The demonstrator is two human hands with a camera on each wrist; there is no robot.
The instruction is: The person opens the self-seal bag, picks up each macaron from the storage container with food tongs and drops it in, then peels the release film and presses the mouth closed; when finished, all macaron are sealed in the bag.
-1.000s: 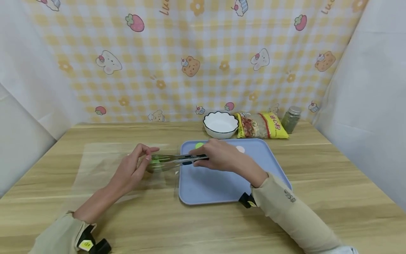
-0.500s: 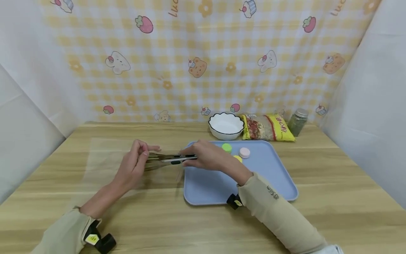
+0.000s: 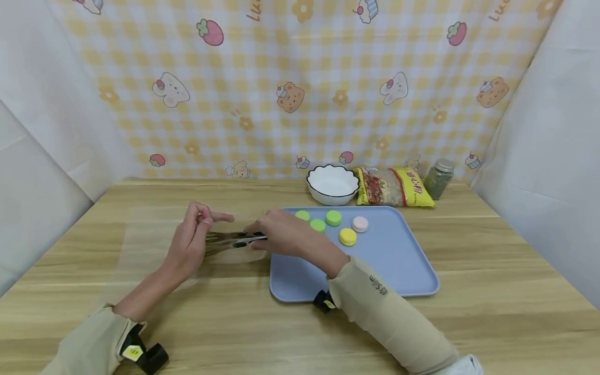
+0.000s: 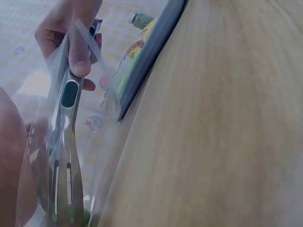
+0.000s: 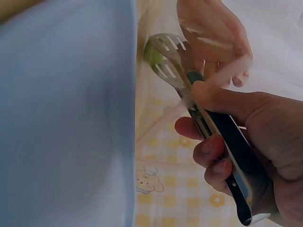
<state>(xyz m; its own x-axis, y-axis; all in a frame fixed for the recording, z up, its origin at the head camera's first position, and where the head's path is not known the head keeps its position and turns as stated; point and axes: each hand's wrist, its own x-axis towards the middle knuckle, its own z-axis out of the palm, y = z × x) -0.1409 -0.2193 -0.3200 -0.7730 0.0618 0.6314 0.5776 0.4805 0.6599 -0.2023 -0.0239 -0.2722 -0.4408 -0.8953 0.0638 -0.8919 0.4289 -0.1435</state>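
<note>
The right hand point(image 3: 286, 233) grips slotted metal tongs point(image 5: 232, 146) just beyond the blue tray's point(image 3: 389, 271) left edge, their tips inside a clear plastic bag point(image 3: 145, 245) and closed about a green disc point(image 5: 153, 53), perhaps a macaron, though the film blurs it. The left hand point(image 3: 185, 250) pinches the bag between thumb and curled fingers, index finger extended toward the tray. Near the tray's far edge lie more green discs point(image 3: 333, 217), a yellow disc point(image 3: 348, 237) and a pink disc point(image 3: 360, 224).
</note>
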